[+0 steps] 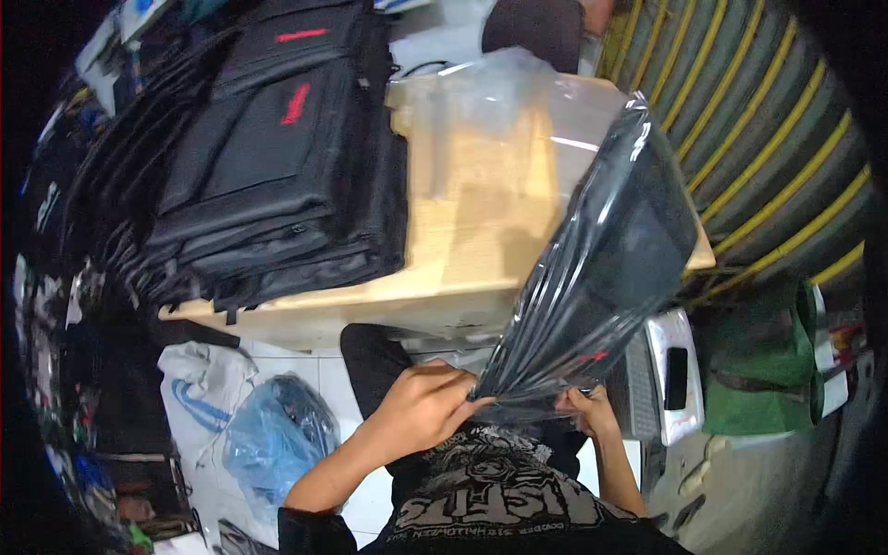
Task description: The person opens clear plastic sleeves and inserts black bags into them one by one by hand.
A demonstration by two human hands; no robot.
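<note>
A black fabric bag (638, 227) with a small red mark sits inside a clear plastic sleeve (546, 310), tilted over the right part of the wooden table. My left hand (421, 407) is closed, pinching the gathered lower left edge of the sleeve. At the sleeve's lower right end, my right hand (592, 407) has its fingers curled on the plastic. The sleeve partly hides those fingers. Both hands are in front of my lap, just off the table's near edge.
A pile of black bags (259, 157) with red lettering covers the left of the wooden table (444, 268). Clear plastic sleeves (490, 92) lie at the back. Below are a blue plastic bag (277, 425), a phone (677, 379) and a green bag (763, 388).
</note>
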